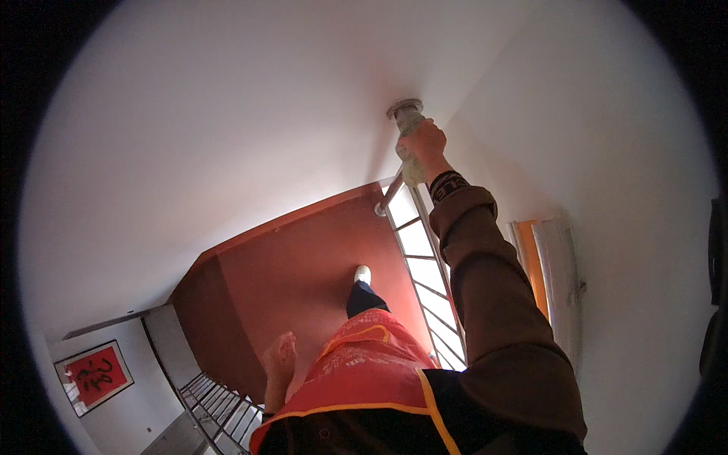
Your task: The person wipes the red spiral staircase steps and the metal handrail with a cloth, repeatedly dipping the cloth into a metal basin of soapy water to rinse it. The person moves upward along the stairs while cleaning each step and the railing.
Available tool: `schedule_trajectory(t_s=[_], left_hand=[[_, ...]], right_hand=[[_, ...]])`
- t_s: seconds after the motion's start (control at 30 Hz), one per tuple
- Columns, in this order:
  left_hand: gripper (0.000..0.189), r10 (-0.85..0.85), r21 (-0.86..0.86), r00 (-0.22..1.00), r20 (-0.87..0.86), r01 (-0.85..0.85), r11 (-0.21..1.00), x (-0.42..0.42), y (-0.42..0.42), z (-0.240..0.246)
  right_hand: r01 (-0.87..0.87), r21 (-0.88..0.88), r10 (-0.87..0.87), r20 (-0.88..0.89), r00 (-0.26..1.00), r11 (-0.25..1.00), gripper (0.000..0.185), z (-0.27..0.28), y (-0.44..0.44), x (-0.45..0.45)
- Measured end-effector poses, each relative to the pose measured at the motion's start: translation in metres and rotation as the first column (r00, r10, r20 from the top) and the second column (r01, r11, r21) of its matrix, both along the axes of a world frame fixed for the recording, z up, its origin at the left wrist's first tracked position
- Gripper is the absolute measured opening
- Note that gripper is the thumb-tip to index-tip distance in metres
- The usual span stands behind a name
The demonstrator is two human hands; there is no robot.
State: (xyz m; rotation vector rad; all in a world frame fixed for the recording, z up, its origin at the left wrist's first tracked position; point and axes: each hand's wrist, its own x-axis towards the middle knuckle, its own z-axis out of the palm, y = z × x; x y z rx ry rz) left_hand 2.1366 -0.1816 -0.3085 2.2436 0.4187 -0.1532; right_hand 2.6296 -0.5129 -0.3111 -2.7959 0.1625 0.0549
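Observation:
My right hand (425, 142) is closed around a pale, greyish-green cloth (414, 172). The cloth is wrapped about the end of a metal rail, just below a round wall flange (405, 107). Under it, a lower rail tube (392, 192) meets the wall at a second flange (380, 209). My left hand (280, 355) hangs low beside the red apron (375, 364) with yellow trim. It seems to hold nothing, and its fingers look loosely bent.
Reddish-brown floor (307, 244) lies around my white shoe (362, 274). A barred railing (418, 250) runs along my right, with another railing (219, 406) at lower left. White walls (227, 131) rise ahead. A framed red calligraphy piece (94, 377) hangs at far left; a white door (557, 273) stands right.

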Motion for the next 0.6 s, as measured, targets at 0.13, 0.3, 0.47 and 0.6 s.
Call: schedule_trajectory(t_s=[0.13,0.3,0.47,0.6], left_hand=[[0.025,-0.040,-0.043,0.997,0.067,0.043,0.998,0.071,-0.007,0.005],[0.024,-0.205,-0.072,0.973,0.104,0.213,0.974,0.126,-0.029,0.015],[0.022,-0.379,-0.113,0.916,0.127,0.393,0.912,0.180,-0.048,0.003],[0.022,-0.541,-0.101,0.818,0.197,0.566,0.818,0.231,-0.069,-0.019]], right_hand=[[0.064,0.463,0.074,-0.275,0.959,0.884,0.062,-0.006,-0.021,0.036],[0.099,0.710,0.189,-0.315,0.930,0.697,0.073,-0.009,-0.037,0.014],[-0.058,0.255,0.028,0.119,0.992,0.965,0.069,-0.009,-0.029,-0.080],[-0.016,-0.004,0.016,0.262,0.965,1.000,0.066,-0.035,-0.059,-0.178]])
